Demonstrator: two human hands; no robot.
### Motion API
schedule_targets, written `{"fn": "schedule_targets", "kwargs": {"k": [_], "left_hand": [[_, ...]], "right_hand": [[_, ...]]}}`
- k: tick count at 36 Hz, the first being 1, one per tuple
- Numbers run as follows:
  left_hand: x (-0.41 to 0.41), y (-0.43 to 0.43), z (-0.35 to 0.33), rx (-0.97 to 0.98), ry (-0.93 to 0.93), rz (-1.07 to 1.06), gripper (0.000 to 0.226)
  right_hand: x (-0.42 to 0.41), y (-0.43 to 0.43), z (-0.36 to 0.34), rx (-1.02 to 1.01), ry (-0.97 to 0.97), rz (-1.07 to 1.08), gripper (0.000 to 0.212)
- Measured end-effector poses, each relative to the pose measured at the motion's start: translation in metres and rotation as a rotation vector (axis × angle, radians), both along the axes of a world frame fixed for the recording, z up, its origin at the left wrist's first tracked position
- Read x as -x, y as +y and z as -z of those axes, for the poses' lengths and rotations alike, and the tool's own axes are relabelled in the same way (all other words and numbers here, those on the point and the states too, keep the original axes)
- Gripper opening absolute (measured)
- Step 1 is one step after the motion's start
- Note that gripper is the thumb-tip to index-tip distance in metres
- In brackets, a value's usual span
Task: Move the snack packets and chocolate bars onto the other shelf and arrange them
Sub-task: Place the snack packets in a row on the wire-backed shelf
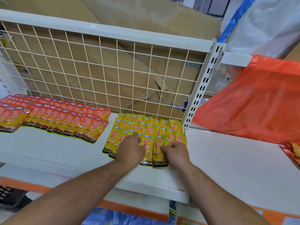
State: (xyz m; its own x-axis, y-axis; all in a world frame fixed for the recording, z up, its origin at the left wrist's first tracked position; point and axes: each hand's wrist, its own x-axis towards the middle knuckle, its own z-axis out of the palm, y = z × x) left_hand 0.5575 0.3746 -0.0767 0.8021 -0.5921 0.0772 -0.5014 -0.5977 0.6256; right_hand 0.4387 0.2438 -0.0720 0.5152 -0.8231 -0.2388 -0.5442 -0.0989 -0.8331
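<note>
Two bare forearms reach in from the near edge, over blue packs (103, 216) on a lower level. Both hands sit on the near end of the yellow packets (159, 153), which lie in overlapping rows on the white shelf (56, 148), right of its middle and reaching back to the rear. The left hand (131, 148) lies knuckles-up on the near left packets with its fingers curled under; I cannot tell whether it grips one or only presses down. The right hand (176, 151) has its fingers curled too and pinches the edge of the nearest packet, just beside the left hand. Further left on the same shelf, apart from the yellow group, the red packets (65, 117) lie in long overlapping rows that run to the left edge. On the right, an orange bag (253, 98) hangs over the neighbouring shelf section. Behind the packets stands a wire grid (97, 70), fixed to a slotted upright post (201, 88) on its right, with creased cardboard (146, 21) beyond it.
</note>
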Motion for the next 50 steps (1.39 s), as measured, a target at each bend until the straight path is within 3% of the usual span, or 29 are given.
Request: {"fn": "schedule_targets", "kwargs": {"k": [8, 16, 28, 35, 42, 50], "left_hand": [[-0.001, 0.01, 0.001, 0.068, -0.313, 0.065, 0.036], [-0.001, 0.02, -0.002, 0.023, -0.305, 0.074, 0.04], [0.007, 0.024, -0.007, -0.033, -0.296, 0.146, 0.049], [0.01, 0.026, -0.014, -0.056, -0.348, 0.222, 0.055], [0.019, 0.029, -0.022, -0.132, -0.389, 0.318, 0.059], [0.043, 0.029, -0.03, -0.271, -0.449, 0.445, 0.061]], "right_hand": [[-0.001, 0.004, -0.007, 0.062, 0.036, -0.016, 0.04], [-0.006, 0.015, -0.009, 0.339, 0.233, -0.065, 0.022], [-0.007, 0.019, -0.013, 0.653, 0.493, -0.184, 0.023], [-0.001, 0.024, -0.017, 0.689, 0.457, -0.22, 0.024], [0.015, 0.035, -0.029, 0.855, 0.347, -0.212, 0.026], [0.066, 0.05, -0.028, 0.866, 0.455, -0.238, 0.069]]}}
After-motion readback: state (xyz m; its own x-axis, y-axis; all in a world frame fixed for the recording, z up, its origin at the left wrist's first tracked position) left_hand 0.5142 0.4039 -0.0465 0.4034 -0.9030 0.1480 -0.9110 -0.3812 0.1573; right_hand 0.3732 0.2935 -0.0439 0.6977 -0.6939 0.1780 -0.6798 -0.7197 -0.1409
